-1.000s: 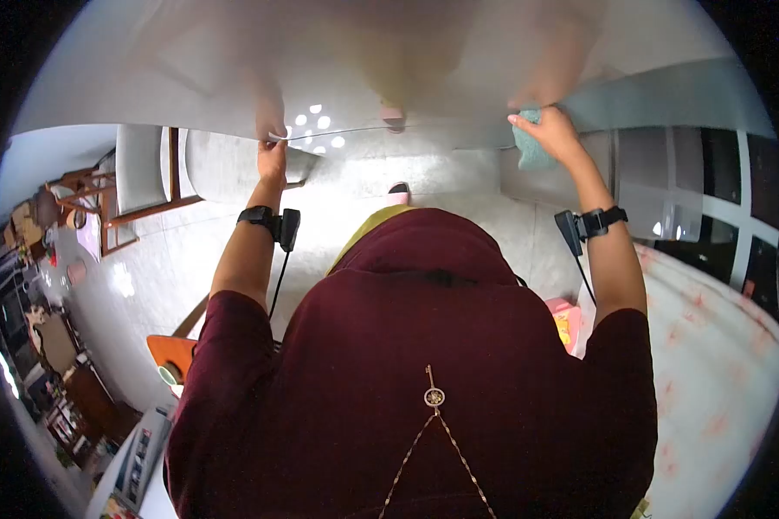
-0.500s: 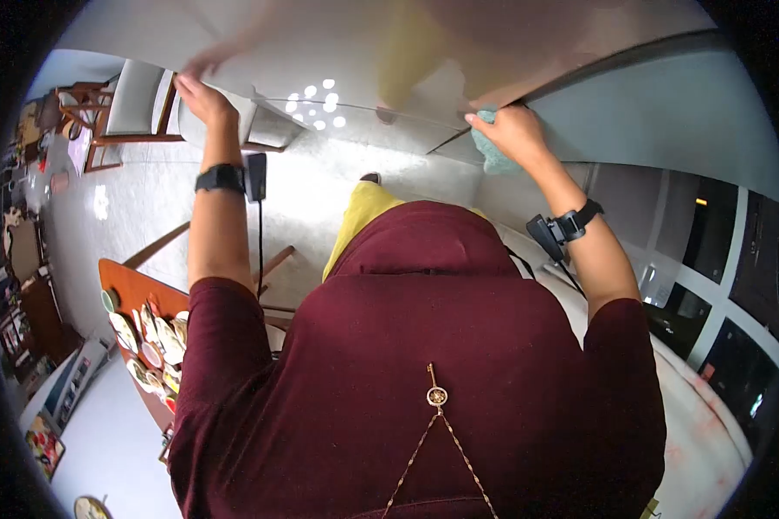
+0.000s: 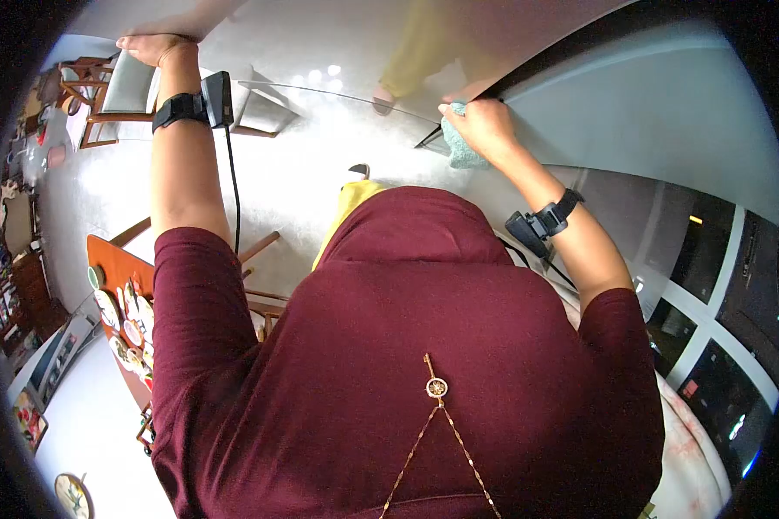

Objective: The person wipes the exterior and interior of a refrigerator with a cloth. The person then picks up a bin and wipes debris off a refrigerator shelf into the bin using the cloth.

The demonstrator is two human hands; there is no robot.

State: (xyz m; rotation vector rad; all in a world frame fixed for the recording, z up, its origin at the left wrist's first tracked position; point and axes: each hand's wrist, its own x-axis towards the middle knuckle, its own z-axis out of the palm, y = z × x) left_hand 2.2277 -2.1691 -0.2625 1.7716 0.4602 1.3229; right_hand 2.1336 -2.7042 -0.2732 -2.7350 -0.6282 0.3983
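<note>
A large glossy panel (image 3: 320,43) stands before me and reflects my yellow trousers and foot. At its left edge my left hand (image 3: 154,48) rests with fingers stretched sideways, touching the panel; nothing is seen in it. My right hand (image 3: 483,126) is closed on a light green cloth (image 3: 463,149) by the panel's lower right edge. The cloth hangs below my thumb, and part of it is hidden by the fingers. Each wrist wears a black strap with a small box.
Chairs with pale seats (image 3: 134,84) stand at the left. Behind my left arm is a wooden table (image 3: 112,253) with several small dishes and round items. Dark windows (image 3: 710,320) with pale frames are at the right, and a pale grey floor (image 3: 307,147) lies below.
My left hand has moved left and up, onto the panel's edge. My right hand, still with the cloth, has shifted a little left. The view has moved slightly.
</note>
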